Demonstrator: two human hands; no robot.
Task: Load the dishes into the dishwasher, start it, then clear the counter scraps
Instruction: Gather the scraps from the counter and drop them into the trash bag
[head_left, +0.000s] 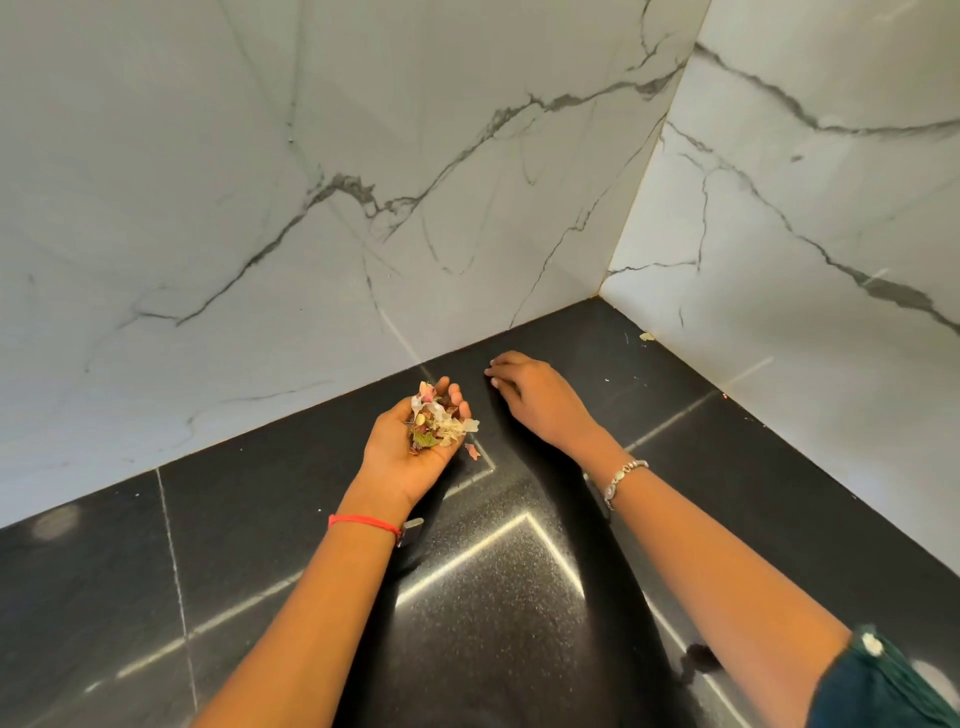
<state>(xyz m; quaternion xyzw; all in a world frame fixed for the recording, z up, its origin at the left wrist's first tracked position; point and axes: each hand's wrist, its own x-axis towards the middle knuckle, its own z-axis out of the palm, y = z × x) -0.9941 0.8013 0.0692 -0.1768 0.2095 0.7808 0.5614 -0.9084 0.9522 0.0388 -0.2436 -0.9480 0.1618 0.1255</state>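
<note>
A black speckled desk fills a corner between two white marble-veined walls, the back wall and the side wall on the right. Pale seams cross the dark top, and glare streaks make parts of it hard to read.

The left grip is turned palm up over the desk, its fingers curled up around a small heap of scraps, so it is grasping them in a cupped palm. The heap is a mix of pale flakes, a green bit and reddish bits; what the pieces are cannot be told. One pinkish scrap shows just beside the palm's edge, and whether it hangs from the heap or lies on the desk is unclear.

The right grip is palm down near the back wall, released, its fingers loosely bent with their tips at the desk; actual contact is hard to judge.

A lone pale crumb lies against the side wall, well apart from both grips.

A red thread circles the left wrist and a silver bracelet the right. A small metallic shape under the left wrist is mostly hidden. A dark green sleeve is cut off at the lower right corner.
</note>
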